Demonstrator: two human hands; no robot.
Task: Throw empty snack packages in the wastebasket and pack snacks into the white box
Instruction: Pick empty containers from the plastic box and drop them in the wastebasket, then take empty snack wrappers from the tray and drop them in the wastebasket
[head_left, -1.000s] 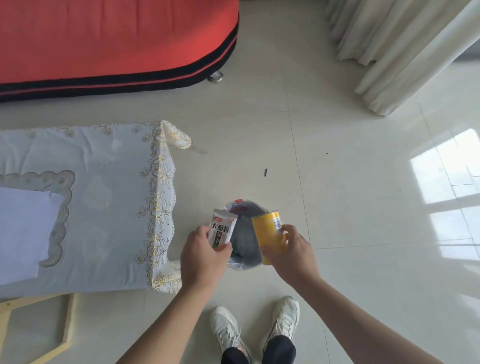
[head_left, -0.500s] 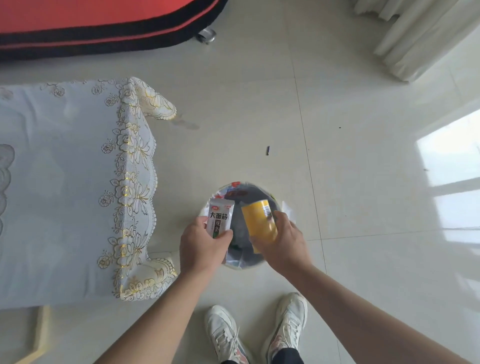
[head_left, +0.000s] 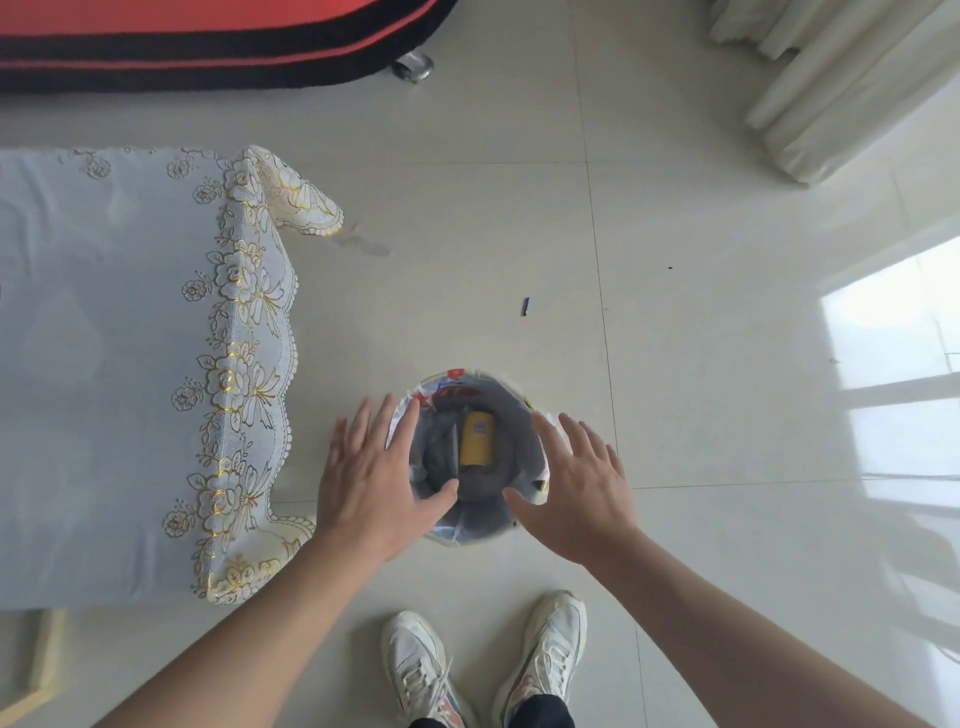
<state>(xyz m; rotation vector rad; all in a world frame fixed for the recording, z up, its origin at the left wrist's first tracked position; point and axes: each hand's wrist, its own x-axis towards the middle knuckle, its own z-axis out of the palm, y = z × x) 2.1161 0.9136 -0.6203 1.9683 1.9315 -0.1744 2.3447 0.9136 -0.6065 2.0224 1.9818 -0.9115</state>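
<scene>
A yellow, seemingly cylindrical package (head_left: 477, 439) lies inside the bag-lined wastebasket (head_left: 521, 448).

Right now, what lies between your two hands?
The wastebasket, with a yellow package lying inside it, as the head view shows.

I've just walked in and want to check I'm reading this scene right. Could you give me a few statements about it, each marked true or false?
1. The left hand and the right hand are both open and hold nothing. True.
2. The wastebasket is empty. False: a yellow package lies inside it.
3. The table, covered with a lace-edged cloth, stands to the left of the wastebasket. True.
4. The person is barefoot. False: there are white shoes on both feet.
</scene>
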